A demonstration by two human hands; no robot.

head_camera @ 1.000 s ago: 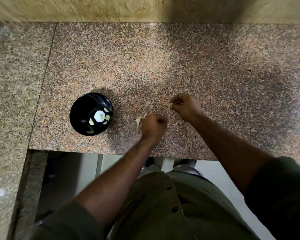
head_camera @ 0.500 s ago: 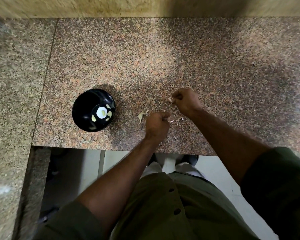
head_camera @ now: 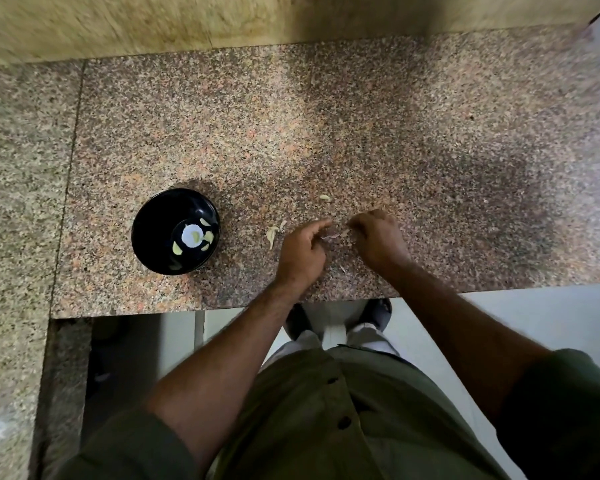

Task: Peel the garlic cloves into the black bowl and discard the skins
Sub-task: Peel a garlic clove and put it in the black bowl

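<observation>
Fingers of both hands, left [head_camera: 300,252] and right [head_camera: 378,237], pinch a small garlic piece [head_camera: 335,233], blurred, at frame centre | wrists bent down over counter [head_camera: 430,150] | black bowl [head_camera: 175,231] centre-left holds peeled cloves [head_camera: 207,237]

- The countertop [head_camera: 326,133] is seen to be speckled granite in pink, brown and black, with a dull polish.
- The black bowl [head_camera: 160,216] is shown as glossy and smooth; a bright reflection is carried on its floor.
- The peeled garlic cloves [head_camera: 177,248] in it are pale and smooth.
- The garlic skins [head_camera: 271,233] on the stone are thin, papery and matt.
- The shirt [head_camera: 326,410] is woven olive cloth, matt, fastened with dark buttons.
- The wall [head_camera: 187,22] behind is rough and mottled yellowish.
</observation>
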